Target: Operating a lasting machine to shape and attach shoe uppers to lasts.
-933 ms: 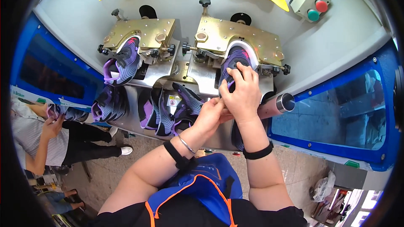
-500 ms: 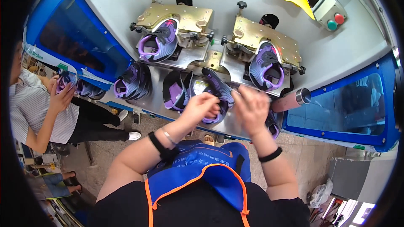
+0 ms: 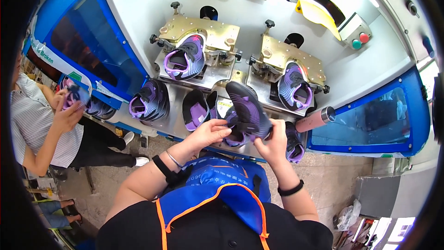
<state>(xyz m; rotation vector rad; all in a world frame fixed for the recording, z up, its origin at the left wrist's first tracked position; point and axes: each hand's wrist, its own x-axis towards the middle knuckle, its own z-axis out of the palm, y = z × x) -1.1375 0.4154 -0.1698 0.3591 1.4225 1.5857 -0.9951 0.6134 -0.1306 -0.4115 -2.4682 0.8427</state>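
A black and purple shoe upper is tilted up in front of me at the middle of the metal bench. My right hand grips its right edge, thumb toward me, fingers partly hidden behind it. At its left lower side, my left hand pinches a dark part of it between thumb and fingers. Purple lining shows just below, between my hands; whether it belongs to the same upper I cannot tell. Left of it stands another upper with its purple inside showing. Two more uppers, one left and one right, sit on the machine's two stations.
Brass-coloured clamp plates with black knobs stand behind the bench. More uppers rest at the left, and one at the right beside a pink bottle. Blue-framed side windows flank me. A person at the left handles a shoe.
My hands have come onto the middle upper, which is now raised and turned with its dark side up. The view has shifted slightly. The person at the left still handles a shoe.
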